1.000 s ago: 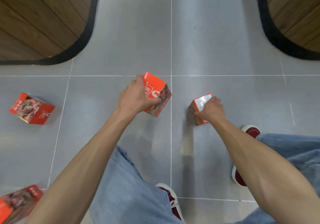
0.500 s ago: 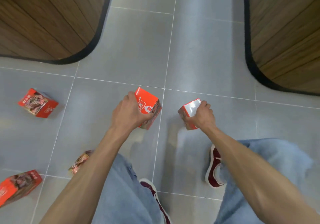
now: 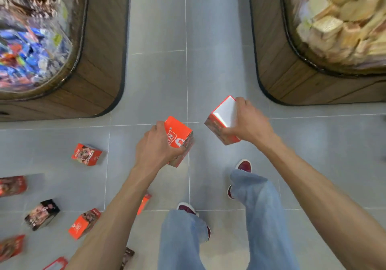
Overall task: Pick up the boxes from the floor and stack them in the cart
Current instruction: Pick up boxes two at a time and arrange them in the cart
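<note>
My left hand (image 3: 155,144) grips a red box (image 3: 180,139) from its left side and holds it above the grey tiled floor. My right hand (image 3: 247,121) holds a second red box (image 3: 221,117), white face up, a little higher and to the right. Several more red boxes lie on the floor at lower left, among them one box (image 3: 86,154) near the left display and another box (image 3: 83,223) beside my left forearm. A dark box (image 3: 42,214) lies there too. No cart is in view.
Two rounded wooden display bins flank the aisle: the left bin (image 3: 98,46) with colourful packets, the right bin (image 3: 277,46) with pale wrapped goods. My legs in blue jeans and dark red shoes (image 3: 243,165) stand on the floor below my hands.
Both hands have lifted their boxes off the floor as I rose. The view now sits higher, showing the bins' contents and more boxes on the floor at left.
</note>
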The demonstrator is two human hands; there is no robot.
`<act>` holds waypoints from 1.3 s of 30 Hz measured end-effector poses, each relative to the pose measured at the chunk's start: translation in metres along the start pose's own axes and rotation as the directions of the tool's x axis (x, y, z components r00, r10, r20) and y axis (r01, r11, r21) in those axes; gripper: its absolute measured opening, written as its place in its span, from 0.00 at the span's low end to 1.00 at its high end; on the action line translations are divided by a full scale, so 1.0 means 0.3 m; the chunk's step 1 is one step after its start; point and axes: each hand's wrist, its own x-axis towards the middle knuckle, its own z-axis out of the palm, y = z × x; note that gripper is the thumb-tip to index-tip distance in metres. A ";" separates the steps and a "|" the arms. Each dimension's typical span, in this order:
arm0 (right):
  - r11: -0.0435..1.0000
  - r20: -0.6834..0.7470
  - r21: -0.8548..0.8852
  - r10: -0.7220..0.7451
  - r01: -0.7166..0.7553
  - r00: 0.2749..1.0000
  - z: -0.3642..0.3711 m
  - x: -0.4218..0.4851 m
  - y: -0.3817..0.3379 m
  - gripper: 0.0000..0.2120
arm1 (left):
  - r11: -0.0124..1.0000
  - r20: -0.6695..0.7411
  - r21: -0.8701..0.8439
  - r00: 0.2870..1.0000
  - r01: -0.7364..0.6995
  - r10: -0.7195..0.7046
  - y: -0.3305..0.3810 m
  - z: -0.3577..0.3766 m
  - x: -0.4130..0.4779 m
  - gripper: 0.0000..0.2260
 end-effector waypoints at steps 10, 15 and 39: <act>0.991 -0.174 0.011 0.131 -0.131 0.976 -0.789 -0.167 0.338 0.39 | 0.971 -0.102 -0.158 0.981 -0.179 0.164 0.757 -0.425 -0.051 0.33; 0.972 -0.285 0.138 0.224 -0.191 0.932 -1.012 -0.194 0.604 0.41 | 0.929 -0.123 -0.147 0.939 -0.338 0.322 1.124 -0.454 -0.015 0.33; 0.417 -0.343 0.556 0.903 -0.719 0.258 -1.598 -0.753 2.143 0.32 | 0.336 0.123 -0.102 0.323 -0.936 0.938 3.211 0.051 -0.049 0.28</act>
